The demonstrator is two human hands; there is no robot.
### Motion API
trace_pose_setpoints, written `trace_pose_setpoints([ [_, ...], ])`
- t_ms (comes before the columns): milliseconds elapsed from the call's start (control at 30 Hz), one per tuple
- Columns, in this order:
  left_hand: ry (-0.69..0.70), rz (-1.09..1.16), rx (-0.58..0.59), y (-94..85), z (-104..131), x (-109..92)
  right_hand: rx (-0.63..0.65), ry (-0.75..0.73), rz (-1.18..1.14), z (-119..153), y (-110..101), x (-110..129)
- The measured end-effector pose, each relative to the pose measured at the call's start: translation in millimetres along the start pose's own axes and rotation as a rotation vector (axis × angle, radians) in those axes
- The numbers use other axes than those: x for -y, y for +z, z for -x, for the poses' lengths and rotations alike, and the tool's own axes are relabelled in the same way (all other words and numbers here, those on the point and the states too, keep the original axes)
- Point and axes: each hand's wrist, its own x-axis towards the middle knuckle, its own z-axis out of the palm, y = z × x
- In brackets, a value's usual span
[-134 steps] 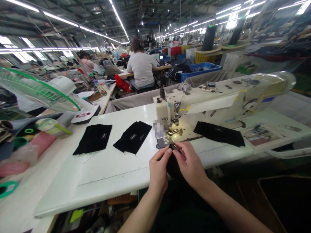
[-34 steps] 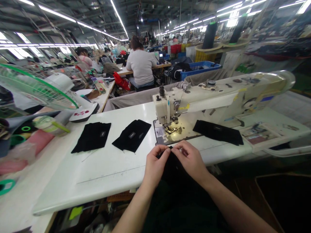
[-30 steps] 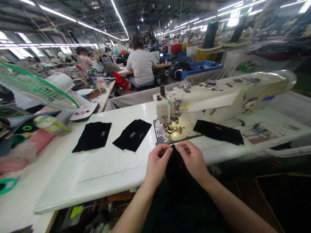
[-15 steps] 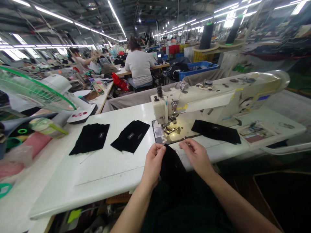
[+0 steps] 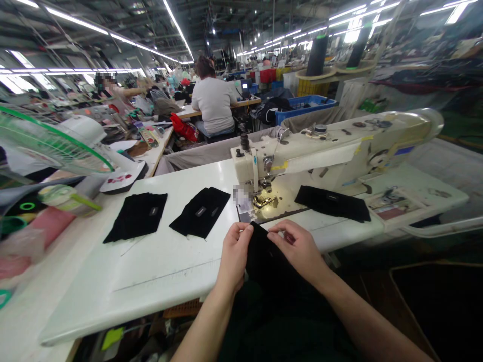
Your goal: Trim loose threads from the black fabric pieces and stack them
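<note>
A black fabric piece [image 5: 264, 256] hangs over the table's front edge, its top corner pinched by my left hand [image 5: 236, 249]. My right hand [image 5: 298, 246] has its thumb and forefinger closed on the right edge of the same piece. Just beyond my hands is the lit needle area of a white sewing machine [image 5: 302, 146]. Two black pieces with small labels, one at the far left [image 5: 136, 216] and one nearer the middle [image 5: 200, 212], lie flat on the white table [image 5: 162, 271]. Another black stack [image 5: 332, 202] lies right of the needle.
A green-rimmed fan [image 5: 56, 141] and a lidded cup [image 5: 68, 198] stand at the left. Behind the table, a person in a light shirt [image 5: 213, 100] sits facing away. A blue basket [image 5: 305, 108] and thread cones [image 5: 317, 58] are farther back.
My right hand has moved left and closed on the black fabric's edge; before, it was apart from it near a thread. The whole view has shifted slightly.
</note>
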Motion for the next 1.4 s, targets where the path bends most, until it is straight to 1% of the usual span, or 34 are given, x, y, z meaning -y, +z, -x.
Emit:
trace_pose_setpoints([
  [133, 0.003, 0.002, -0.015, -0.6, -0.1, -0.3, -0.098, 0.088, -0.030, 0.4, -0.9, -1.3],
  [167, 0.003, 0.007, -0.021, -0.9, -0.2, -0.4, -0.092, 0.110, -0.047, 0.2, -1.3, -1.8],
  [267, -0.005, 0.032, -0.031, -1.4, -0.7, -0.5, 0.040, 0.118, -0.069, 0.3, -1.3, -2.5],
  [300, -0.007, 0.040, -0.032, -1.4, -0.9, -0.6, 0.065, 0.115, -0.063, 0.5, -1.0, -2.4],
  [333, -0.007, 0.049, -0.035, -1.5, -1.0, -0.5, 0.060, 0.120, -0.056, 0.7, -0.8, -2.3],
  [433, -0.017, 0.084, -0.044, -2.3, -1.1, -0.3, -0.067, 0.169, -0.056, 0.5, -1.3, -2.6],
  [467, -0.026, 0.094, -0.047, -2.8, -1.1, -0.1, -0.094, 0.183, -0.070, 0.3, -1.7, -2.9],
  [500, -0.036, 0.102, -0.049, -3.4, -1.3, 0.0, -0.089, 0.187, -0.087, 0.3, -1.9, -3.3],
  [600, -0.058, 0.115, -0.054, -4.9, -2.2, -0.5, 0.053, 0.169, -0.101, 1.7, -0.6, -3.2],
  [667, -0.064, 0.147, -0.048, -5.3, -2.7, -2.1, 0.097, 0.175, -0.093, 3.1, 1.9, -2.0],
  [733, -0.095, 0.240, 0.017, -5.1, -2.5, -4.0, 0.051, 0.199, -0.112, 3.6, 4.5, -0.9],
  [833, -0.160, 0.439, 0.184, -4.1, 0.6, -2.5, -0.043, 0.260, -0.195, 2.2, 6.9, -0.8],
  [867, -0.180, 0.489, 0.219, -3.3, 2.4, 0.0, -0.057, 0.279, -0.223, 1.7, 7.2, -0.9],
  [933, -0.217, 0.527, 0.240, -1.1, 6.3, 7.5, -0.062, 0.303, -0.253, 0.9, 7.3, -0.8],
  [967, -0.238, 0.513, 0.229, 0.5, 8.2, 11.6, -0.057, 0.303, -0.244, 0.7, 6.8, -0.5],
  [1033, -0.267, 0.457, 0.170, 3.8, 11.1, 18.3, -0.039, 0.286, -0.196, 0.2, 4.5, 0.6],
  [1100, -0.272, 0.431, 0.116, 6.8, 12.5, 20.9, -0.058, 0.266, -0.146, -1.4, 0.2, 1.4],
  [1133, -0.271, 0.437, 0.117, 7.8, 12.7, 20.5, -0.100, 0.262, -0.126, -2.7, -2.4, 1.4],
  [1200, -0.267, 0.465, 0.174, 8.7, 12.9, 17.5, -0.215, 0.271, -0.099, -5.6, -7.6, 0.8],
  [1233, -0.263, 0.474, 0.202, 8.8, 12.8, 15.5, -0.249, 0.274, -0.094, -6.9, -9.6, 0.2],
  [1267, -0.259, 0.480, 0.216, 8.8, 12.8, 13.6, -0.251, 0.273, -0.097, -7.8, -10.7, -0.3],
  [1300, -0.254, 0.486, 0.211, 8.8, 12.8, 11.9, -0.228, 0.266, -0.103, -8.1, -11.0, -0.6],
  [1333, -0.250, 0.492, 0.189, 8.9, 12.6, 10.7, -0.185, 0.245, -0.103, -7.9, -10.4, -0.8],
  [1400, -0.249, 0.499, 0.133, 9.3, 12.3, 9.7, -0.109, 0.158, -0.072, -6.5, -7.1, -0.7],
])
